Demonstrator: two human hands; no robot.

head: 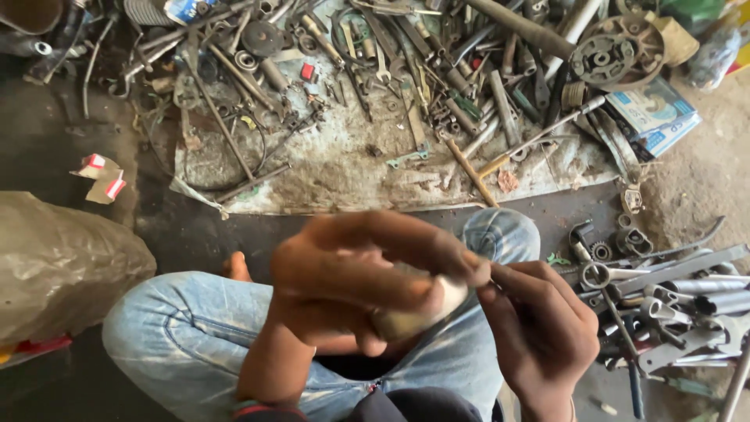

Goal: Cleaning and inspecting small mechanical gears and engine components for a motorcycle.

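Note:
My left hand [351, 277] is curled around a small pale cylindrical part [414, 316], held above my knees in blue jeans [187, 328]. My right hand [539, 328] is beside it, fingertips pinched against the end of the part near my left thumb. Both hands are blurred, so the part's exact shape is unclear. Whether the right hand holds something thin of its own is not visible.
A dirty cloth [344, 168] on the floor ahead carries several wrenches, rods and metal parts. A round metal hub [613, 51] and a blue-white booklet [655, 113] lie at the upper right. More sockets and spanners [664, 301] pile at my right. A grey sack [62, 266] sits left.

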